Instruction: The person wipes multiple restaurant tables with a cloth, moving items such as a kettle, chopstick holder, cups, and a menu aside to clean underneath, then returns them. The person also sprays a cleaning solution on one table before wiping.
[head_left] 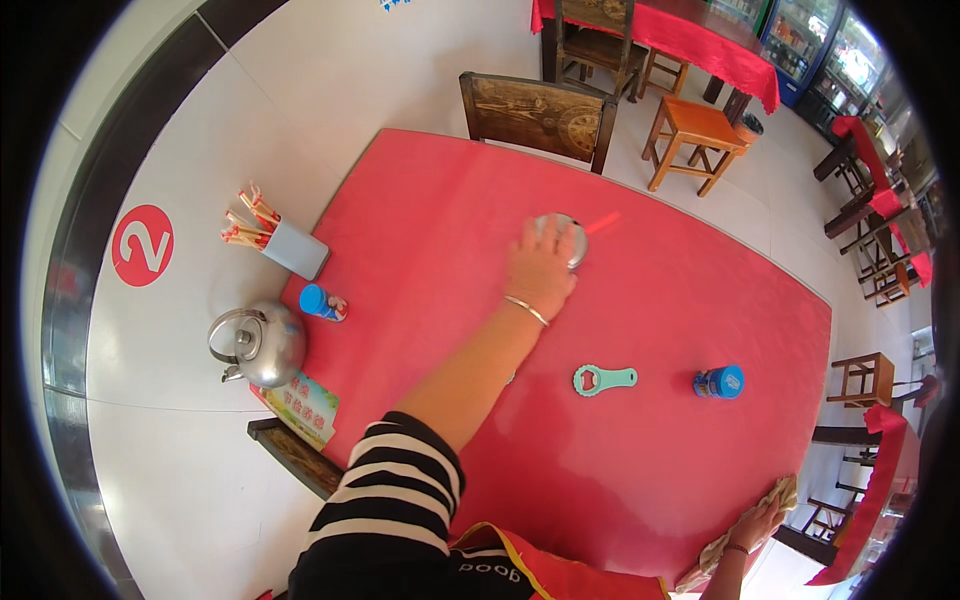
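My left hand [541,268], with a bangle at the wrist, reaches far across the red-covered table [440,260]. Its fingers lie over a round, shiny metal object [572,252] that looks like a small dish or lid; most of it is hidden under them. A thin red strip [606,221] sticks out beside it. At the near right corner my right hand [762,523] is closed on a crumpled tan cloth [785,493] against the tabletop. Between the hands lie a mint-green bottle opener [612,379] and a blue-capped shaker bottle [719,382].
By the left wall stand a holder [297,252] of wrapped chopsticks, a second blue-capped bottle [322,302] and a steel kettle [268,345]. A printed card [308,410] lies nearby. Chairs [540,115] flank the table; a wooden stool [695,130] stands beyond.
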